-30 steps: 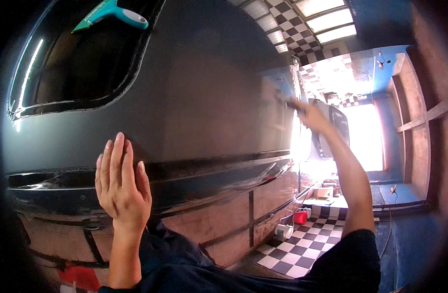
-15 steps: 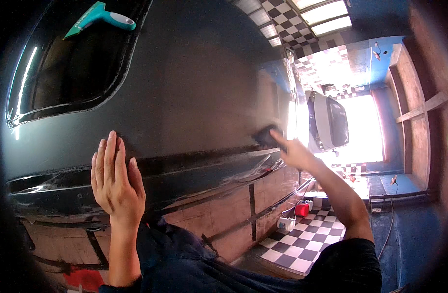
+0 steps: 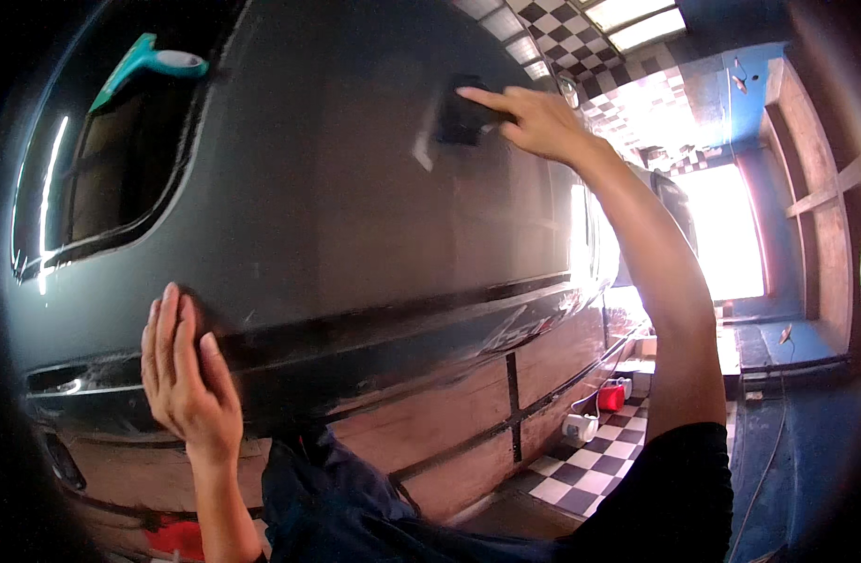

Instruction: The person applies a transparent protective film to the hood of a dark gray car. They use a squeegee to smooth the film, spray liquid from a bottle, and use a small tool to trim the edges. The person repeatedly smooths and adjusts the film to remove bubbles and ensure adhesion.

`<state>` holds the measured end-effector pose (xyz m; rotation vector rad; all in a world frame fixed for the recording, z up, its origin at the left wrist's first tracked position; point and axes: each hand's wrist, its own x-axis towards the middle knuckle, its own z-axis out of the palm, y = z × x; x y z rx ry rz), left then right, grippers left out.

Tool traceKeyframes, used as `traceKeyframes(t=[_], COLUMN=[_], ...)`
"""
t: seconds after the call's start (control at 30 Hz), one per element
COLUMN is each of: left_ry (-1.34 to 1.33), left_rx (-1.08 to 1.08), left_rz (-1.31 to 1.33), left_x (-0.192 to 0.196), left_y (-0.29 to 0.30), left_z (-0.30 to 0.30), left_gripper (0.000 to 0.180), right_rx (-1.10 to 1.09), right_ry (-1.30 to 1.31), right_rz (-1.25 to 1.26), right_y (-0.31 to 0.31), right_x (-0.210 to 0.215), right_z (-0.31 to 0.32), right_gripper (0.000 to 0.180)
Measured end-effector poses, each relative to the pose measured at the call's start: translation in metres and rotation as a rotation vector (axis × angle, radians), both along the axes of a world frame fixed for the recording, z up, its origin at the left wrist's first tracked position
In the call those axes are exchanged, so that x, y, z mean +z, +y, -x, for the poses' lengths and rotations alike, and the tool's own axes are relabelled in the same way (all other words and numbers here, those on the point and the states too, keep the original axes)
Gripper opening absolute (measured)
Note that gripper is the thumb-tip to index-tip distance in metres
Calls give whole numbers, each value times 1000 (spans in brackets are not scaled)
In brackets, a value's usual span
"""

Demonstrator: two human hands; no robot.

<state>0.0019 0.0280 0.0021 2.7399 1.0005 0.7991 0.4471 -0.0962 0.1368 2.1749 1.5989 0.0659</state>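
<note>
Fingers (image 3: 487, 98) of the right hand (image 3: 540, 124) grip a dark, blurred pad (image 3: 460, 124), which lies just left of them, long axis roughly up-and-down, against the dark car panel (image 3: 355, 197). Well apart, lower left, the flat left hand (image 3: 188, 399), thumb apart, touches the panel and appears to hold nothing; beyond it, a teal scraper (image 3: 158, 61) lies over the window (image 3: 116, 169).

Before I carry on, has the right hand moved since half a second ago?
Yes, upward in the view: then beside the black trim strip, the right hand is now well above it, high over the dark panel.
</note>
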Motion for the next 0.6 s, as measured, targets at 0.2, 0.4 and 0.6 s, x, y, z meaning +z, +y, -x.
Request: traceKeyframes(t=[0.2, 0.4, 0.6], left_ry=[60, 71, 6], left_rx=[31, 27, 28], left_rz=[-1, -2, -9], left_x=[-2, 4, 1], left_y=[0, -4, -6], left_z=[5, -1, -8], left_gripper=[33, 35, 34], right_rx=[-83, -449, -595], right_ry=[13, 47, 158], right_rz=[-59, 38, 15], right_y=[-59, -193, -233], right_x=[-26, -27, -6], right_z=[-41, -30, -47], right_gripper=[70, 71, 58])
